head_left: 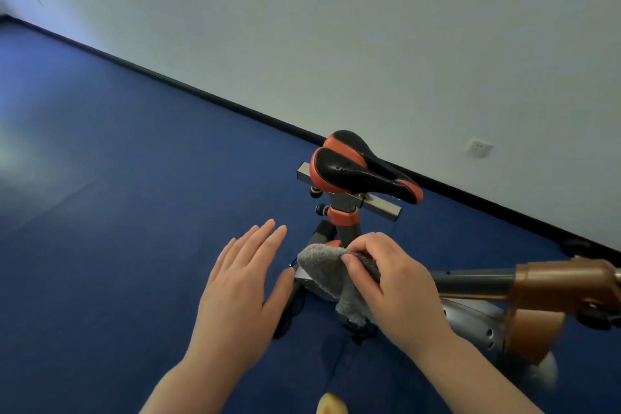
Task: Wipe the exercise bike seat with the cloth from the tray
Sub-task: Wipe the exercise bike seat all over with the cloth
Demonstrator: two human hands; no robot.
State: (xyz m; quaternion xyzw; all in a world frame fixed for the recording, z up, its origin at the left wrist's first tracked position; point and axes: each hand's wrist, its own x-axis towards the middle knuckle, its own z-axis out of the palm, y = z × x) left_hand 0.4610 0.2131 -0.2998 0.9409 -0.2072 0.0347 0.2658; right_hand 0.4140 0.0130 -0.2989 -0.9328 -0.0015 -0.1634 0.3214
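Note:
The black and orange bike seat (359, 166) stands on its post in the middle right of the head view, bare on top. A fluffy grey cloth (331, 274) hangs below and in front of the seat, pinched in my right hand (393, 282). My left hand (243, 282) hovers flat just left of the cloth, fingers apart, holding nothing. Both hands are lower than the seat and apart from it. No tray is in view.
The bike's grey frame and brown handlebar stem (524, 282) run off to the right. Blue floor (117, 212) spreads to the left. A white wall with a black skirting (201, 94) and a socket (478, 147) lies behind the bike.

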